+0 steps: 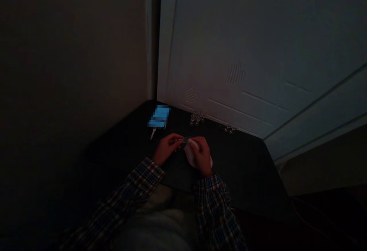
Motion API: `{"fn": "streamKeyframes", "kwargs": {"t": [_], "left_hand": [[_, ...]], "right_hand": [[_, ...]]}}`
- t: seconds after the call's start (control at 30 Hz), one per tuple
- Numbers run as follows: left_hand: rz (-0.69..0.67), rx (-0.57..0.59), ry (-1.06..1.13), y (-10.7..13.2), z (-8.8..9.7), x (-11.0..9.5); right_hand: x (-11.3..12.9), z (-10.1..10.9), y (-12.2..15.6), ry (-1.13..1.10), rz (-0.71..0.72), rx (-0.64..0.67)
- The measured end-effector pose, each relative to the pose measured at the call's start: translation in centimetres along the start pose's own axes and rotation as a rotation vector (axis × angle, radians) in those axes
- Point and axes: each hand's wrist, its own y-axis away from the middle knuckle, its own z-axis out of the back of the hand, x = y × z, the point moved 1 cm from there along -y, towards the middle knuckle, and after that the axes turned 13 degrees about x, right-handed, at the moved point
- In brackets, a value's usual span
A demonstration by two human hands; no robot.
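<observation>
Two hands meet over the middle of the tabletop [246,167]. The right hand [202,157] has its grip wrapped round a pale round object [189,154]. The left hand [166,148] has its grip pinched together on a small grey piece [185,140] at the object's far end.

Risk, as I judge it: the light is very dim, so the piece is easy to fumble. Dropped on the dark tabletop, it'd be hard to spot.

The lit phone [159,116] and white cable [153,133] sit far left and the clear bits [196,118] at the far edge. Both are well apart from the hands, so low snag risk.

Object: whitish-pink, smooth, rounded, mostly hidden by fingers. Can't tell the material.
</observation>
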Motion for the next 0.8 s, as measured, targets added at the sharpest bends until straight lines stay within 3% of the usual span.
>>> {"fn": "streamKeyframes", "kwargs": {"t": [0.4, 0.63, 0.8], "left_hand": [[0.022, 0.043, 0.079, -0.22, -0.05, 0.34], [-0.039, 0.062, 0.016, -0.04, -0.45, 0.22], [-0.002, 0.038, -0.103, 0.1, -0.37, 0.18]], "right_hand": [[0.4, -0.01, 0.13, 0.052, 0.017, -0.001], [0.1, 0.15, -0.04, 0.041, -0.016, -0.079], [0.13, 0.16, -0.08, 0.028, -0.023, -0.081]]}}
